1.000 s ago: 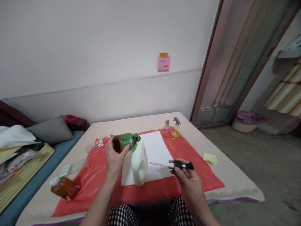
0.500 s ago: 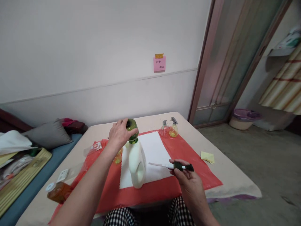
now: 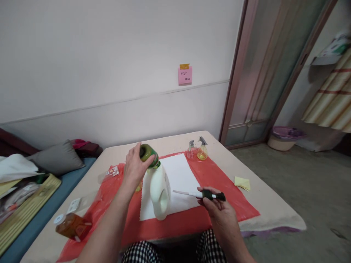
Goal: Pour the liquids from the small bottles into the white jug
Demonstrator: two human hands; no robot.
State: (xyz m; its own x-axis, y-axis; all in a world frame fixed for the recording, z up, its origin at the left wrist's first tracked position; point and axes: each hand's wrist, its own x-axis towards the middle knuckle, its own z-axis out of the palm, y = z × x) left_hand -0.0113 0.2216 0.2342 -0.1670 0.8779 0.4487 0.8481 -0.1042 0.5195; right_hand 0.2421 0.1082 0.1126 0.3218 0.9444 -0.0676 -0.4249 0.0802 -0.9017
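Note:
My left hand (image 3: 135, 162) is closed around a green bottle (image 3: 148, 152), tipped with its base up and to the left. The bottle's neck meets the mouth of a cream-white jug with a handle (image 3: 159, 193), which stands upright; whether liquid flows is too small to tell. To the right of the jug, my right hand (image 3: 216, 204) grips a pump dispenser head (image 3: 210, 194), dark green and white, with its pale dip tube (image 3: 182, 192) pointing left. Under the jug lies a white sheet (image 3: 181, 175) on a red plastic sheet (image 3: 219, 179).
Two small spray bottles, one pinkish (image 3: 192, 151) and one yellow (image 3: 202, 152), stand at the back right. Yellow sticky notes (image 3: 242, 183) lie on the right. At the left are an amber bottle (image 3: 71, 225) and a white packet (image 3: 73, 205). A pink note (image 3: 185, 75) hangs on the wall.
The green bottle has tilted further, its base swinging left and slightly down with my left hand. The jug, my right hand and the pump head stay almost where they were.

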